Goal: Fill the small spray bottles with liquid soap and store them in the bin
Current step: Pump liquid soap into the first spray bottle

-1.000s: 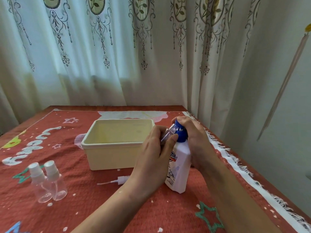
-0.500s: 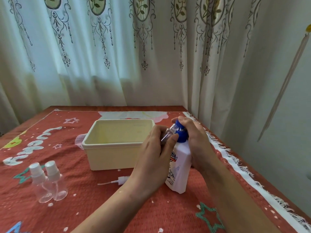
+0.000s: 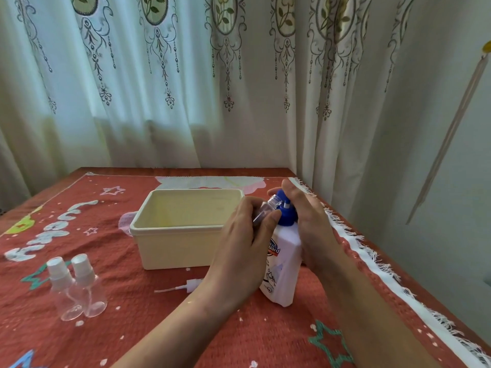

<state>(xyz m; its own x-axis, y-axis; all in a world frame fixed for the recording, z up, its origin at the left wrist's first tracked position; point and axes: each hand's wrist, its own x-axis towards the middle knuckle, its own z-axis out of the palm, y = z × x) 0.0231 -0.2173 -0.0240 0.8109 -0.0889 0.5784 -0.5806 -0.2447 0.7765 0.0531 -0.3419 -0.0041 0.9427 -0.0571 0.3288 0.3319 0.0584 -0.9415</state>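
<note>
My left hand grips a small clear spray bottle with no cap, tilted with its open neck against the blue pump of a white liquid soap bottle. My right hand wraps over that pump from the right. The soap bottle stands on the red cloth. A cream bin sits just left of my hands, with nothing visible inside. The removed white spray head with its thin tube lies in front of the bin. Two capped clear spray bottles stand at the left.
The table wears a red cloth with stars and a white fringed border along the right edge. Patterned curtains hang close behind the table, and a pale wall is at the right.
Hardly anything has moved. Both hands stay on the small bottle and the pump in the same place.
</note>
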